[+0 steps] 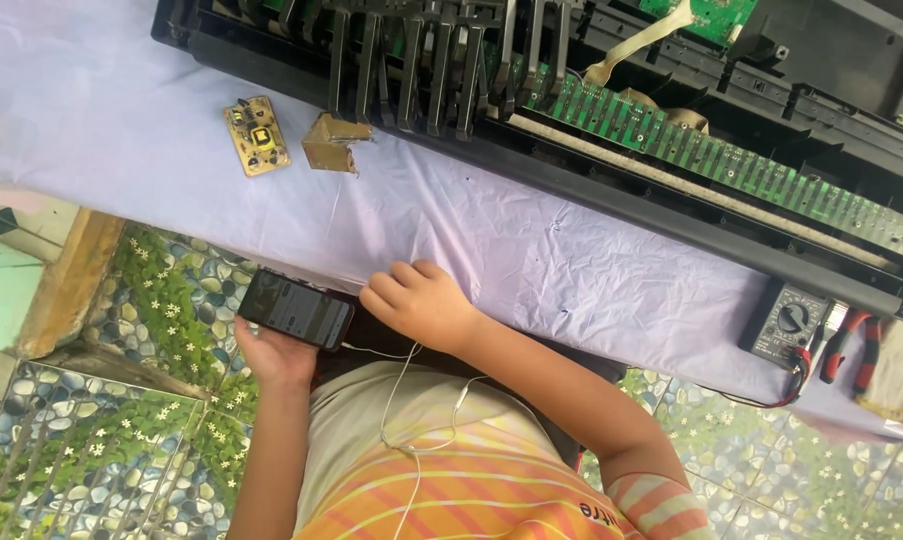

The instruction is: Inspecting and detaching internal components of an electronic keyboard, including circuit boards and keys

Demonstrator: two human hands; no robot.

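My left hand (275,358) grips a dark smartphone (297,308) from below, its screen lit, just off the near edge of the table. Beside the phone's right end my right hand (419,302) rests on the table's edge with its fingers curled and nothing in them. A white earphone cable (409,405) runs from the phone down over my striped shirt. Farther back lies an opened black electronic keyboard (672,195), showing loose black keys (422,70) and a long green circuit board (692,150).
A lilac cloth (492,240) covers the table. On it lie a small tan circuit board (258,135) and a folded cardboard piece (334,142) at back left. At the right edge sit a multimeter (790,322) and red-handled pliers (852,345). Pebble-patterned floor tiles (102,440) show below.
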